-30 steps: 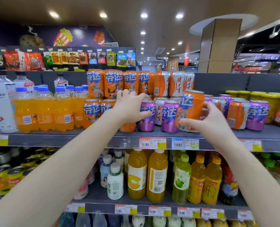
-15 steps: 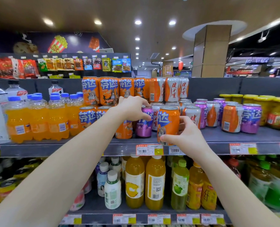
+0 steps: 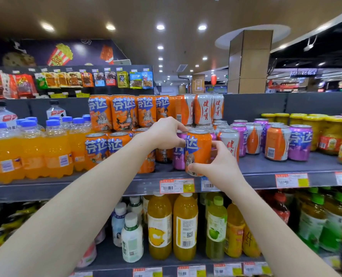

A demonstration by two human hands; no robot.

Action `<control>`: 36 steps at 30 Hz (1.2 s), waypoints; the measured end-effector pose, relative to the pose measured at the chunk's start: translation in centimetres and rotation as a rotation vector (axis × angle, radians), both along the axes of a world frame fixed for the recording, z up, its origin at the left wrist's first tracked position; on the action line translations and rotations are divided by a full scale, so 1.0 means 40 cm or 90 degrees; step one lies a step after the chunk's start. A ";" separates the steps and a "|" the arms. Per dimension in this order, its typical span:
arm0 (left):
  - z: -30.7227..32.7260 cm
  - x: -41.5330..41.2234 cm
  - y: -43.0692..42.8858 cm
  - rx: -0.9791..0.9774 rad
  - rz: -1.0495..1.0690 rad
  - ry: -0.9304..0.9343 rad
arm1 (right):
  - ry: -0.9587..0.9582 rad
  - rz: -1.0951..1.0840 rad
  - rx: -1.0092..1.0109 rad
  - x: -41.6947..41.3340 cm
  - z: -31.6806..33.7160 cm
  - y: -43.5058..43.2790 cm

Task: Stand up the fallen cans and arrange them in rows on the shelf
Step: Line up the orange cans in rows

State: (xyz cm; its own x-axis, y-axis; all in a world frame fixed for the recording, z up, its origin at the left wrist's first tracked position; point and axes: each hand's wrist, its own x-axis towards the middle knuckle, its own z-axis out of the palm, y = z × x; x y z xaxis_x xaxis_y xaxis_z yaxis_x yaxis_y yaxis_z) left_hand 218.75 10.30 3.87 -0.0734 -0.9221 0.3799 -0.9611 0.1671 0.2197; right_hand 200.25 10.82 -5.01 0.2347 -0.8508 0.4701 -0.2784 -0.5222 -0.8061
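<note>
An orange can (image 3: 199,148) with blue lettering stands upright at the front edge of the grey shelf (image 3: 286,166). My right hand (image 3: 216,166) grips it from the right and below, thumb across its base. My left hand (image 3: 164,134) wraps around a purple can (image 3: 178,154) just left of it, fingers over the top. Upright orange cans (image 3: 106,144) stand to the left, with a second tier of orange cans (image 3: 122,112) stacked above. More purple, white and orange cans (image 3: 276,140) stand upright to the right.
Orange soda bottles (image 3: 32,150) fill the shelf's left end. Yellow jars (image 3: 330,130) stand at the far right. Bare shelf lies in front of the right-hand cans. Juice bottles (image 3: 184,224) fill the shelf below. Price tags (image 3: 176,185) line the shelf edge.
My right hand carried the tilted orange can leftward and down, and it now stands upright at the shelf's front edge next to the purple can. My left hand stayed on the purple can.
</note>
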 end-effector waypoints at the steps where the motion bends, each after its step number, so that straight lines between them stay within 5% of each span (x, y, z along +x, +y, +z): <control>1: 0.000 0.000 -0.004 -0.004 -0.005 0.001 | -0.002 -0.001 0.001 0.000 0.001 -0.003; 16: -0.012 -0.009 -0.034 0.011 -0.060 0.080 | -0.015 -0.011 0.012 -0.019 0.005 -0.014; 22: 0.010 0.022 -0.016 0.067 -0.076 0.045 | 0.017 -0.014 0.004 -0.004 0.003 -0.009; 36: -0.013 0.254 0.151 -0.011 0.063 -0.050 | 0.048 -0.055 -0.008 0.197 0.004 0.026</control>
State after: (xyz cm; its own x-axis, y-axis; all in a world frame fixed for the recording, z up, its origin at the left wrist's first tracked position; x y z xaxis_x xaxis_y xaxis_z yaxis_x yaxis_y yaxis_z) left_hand 228.93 16.33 3.33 -0.0118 -0.9196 0.3927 -0.9872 0.0732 0.1417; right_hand 208.11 11.88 -4.85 0.1959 -0.8635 0.4647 -0.3824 -0.5036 -0.7747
